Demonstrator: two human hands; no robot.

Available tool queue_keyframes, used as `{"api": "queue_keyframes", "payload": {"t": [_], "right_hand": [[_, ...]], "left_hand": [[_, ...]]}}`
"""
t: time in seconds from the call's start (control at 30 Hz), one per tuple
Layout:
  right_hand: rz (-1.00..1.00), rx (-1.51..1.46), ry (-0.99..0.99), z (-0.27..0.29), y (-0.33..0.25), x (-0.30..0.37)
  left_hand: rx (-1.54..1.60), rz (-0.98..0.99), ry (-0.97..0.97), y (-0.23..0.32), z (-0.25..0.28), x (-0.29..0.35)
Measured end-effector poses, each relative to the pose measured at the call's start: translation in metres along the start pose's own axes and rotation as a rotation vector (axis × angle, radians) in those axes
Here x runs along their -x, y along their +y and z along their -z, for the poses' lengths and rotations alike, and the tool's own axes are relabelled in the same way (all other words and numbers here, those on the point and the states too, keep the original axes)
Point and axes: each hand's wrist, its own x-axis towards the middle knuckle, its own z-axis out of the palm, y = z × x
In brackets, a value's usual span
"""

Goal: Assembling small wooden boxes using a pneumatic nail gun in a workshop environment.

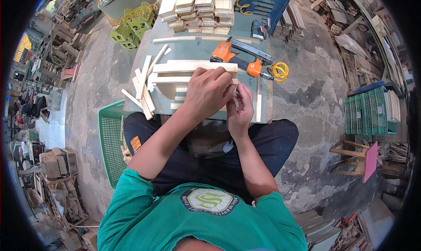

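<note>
A small pale wooden frame (169, 79) made of slats lies on the grey-green worktable in front of me. My left hand (207, 91) reaches over its right part, fingers bent and closed around the slats. At the frame's right end my right hand (240, 111) has its thumb and fingers pinched together against the wood, close to the left fingertips. What lies between the fingertips is hidden. Just beyond the frame, an orange and black nail gun (223, 52) rests on its side, with a coiled yellow air hose (280, 71) at its fitting.
Loose wooden strips (144, 82) lie left on the worktable (186, 49). Stacked wooden pieces (204, 10) stand at its far edge, near a black and red small box (258, 30). A green plastic crate (109, 141) stands left of my legs; a pink-topped stool (370, 162) is far right.
</note>
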Motion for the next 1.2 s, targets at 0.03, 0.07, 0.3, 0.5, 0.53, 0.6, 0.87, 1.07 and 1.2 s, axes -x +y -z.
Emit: {"api": "queue_keyframes", "payload": {"t": [0.03, 0.07, 0.3, 0.5, 0.53, 0.6, 0.87, 1.07, 1.2], "right_hand": [[-0.003, -0.019, -0.002, 0.001, 0.001, 0.000], [-0.007, -0.042, -0.005, 0.000, 0.002, 0.000], [-0.073, -0.015, -0.039, 0.013, 0.004, -0.012], [-0.233, 0.099, 0.082, 0.040, 0.025, -0.091], [-0.169, 0.262, -0.043, 0.039, 0.035, -0.107], [-0.102, 0.436, -0.159, 0.034, 0.060, -0.129], [-0.047, 1.214, -0.877, 0.000, 0.065, -0.168], [-0.078, 1.201, -1.103, 0.003, 0.063, -0.204], [-0.175, 1.118, -0.964, 0.030, 0.015, -0.224]], "left_hand": [[0.003, 0.002, -0.007, 0.001, 0.000, -0.001], [0.001, 0.005, -0.014, 0.001, 0.001, 0.000], [-0.003, 0.011, 0.007, -0.001, 0.000, 0.000], [0.020, 0.020, 0.003, 0.001, 0.000, 0.000], [0.016, 0.022, -0.004, 0.000, 0.002, 0.001], [0.023, 0.016, -0.008, 0.000, 0.003, 0.000], [0.034, 0.003, -0.016, -0.001, 0.003, 0.001], [0.047, -0.012, -0.010, -0.003, 0.003, 0.002], [0.070, -0.040, 0.036, -0.004, 0.002, 0.000]]}}
